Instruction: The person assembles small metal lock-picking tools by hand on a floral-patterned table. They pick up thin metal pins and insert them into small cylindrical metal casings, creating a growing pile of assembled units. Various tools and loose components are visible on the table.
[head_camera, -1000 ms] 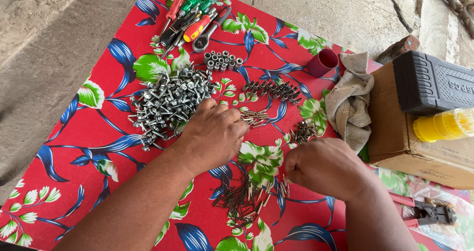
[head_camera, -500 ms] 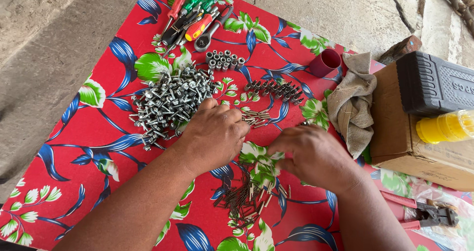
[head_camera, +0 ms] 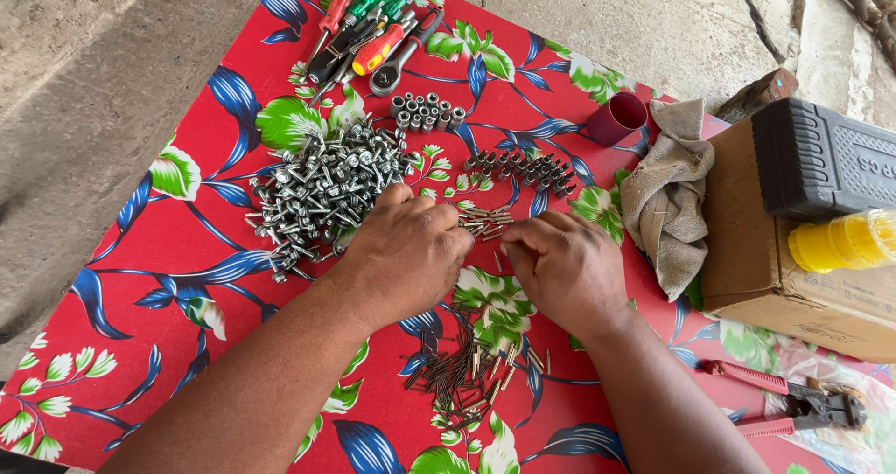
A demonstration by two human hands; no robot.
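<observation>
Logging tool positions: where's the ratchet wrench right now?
In the head view, the ratchet wrench lies at the top of the red floral cloth, beside the screwdrivers and just above the row of sockets.

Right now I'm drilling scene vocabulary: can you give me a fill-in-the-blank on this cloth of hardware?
1. The left hand lies beside the big pile of ____.
2. The cloth under everything is mostly ____.
3. The rag lies between the cup and the cardboard ____.
4. The pliers have ____ handles.

Missing: screws; red; box; red
</observation>
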